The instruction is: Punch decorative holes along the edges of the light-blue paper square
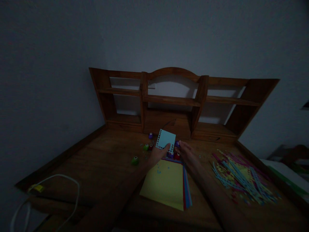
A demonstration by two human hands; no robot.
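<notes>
My left hand (pixel 158 154) pinches a small light-blue paper square (pixel 166 139) with rows of punched holes along its left and bottom edges, holding it upright above the desk. My right hand (pixel 186 154) is closed beside it on a small purple punch (pixel 177 144) at the paper's lower right corner. Below both hands lies a stack of coloured paper sheets (pixel 166 183) with a yellow sheet on top, dotted with tiny blue punch-outs. A red punch (pixel 177 157) and another purple one sit just behind the stack.
Small craft punches lie on the wooden desk (pixel 101 167): green ones (pixel 135 160) (pixel 145 147), a red one (pixel 150 147), a purple one (pixel 150 135). A heap of coloured paper strips (pixel 238 177) lies right. A wooden shelf hutch (pixel 173 103) stands behind. A white cable (pixel 60 193) loops at left.
</notes>
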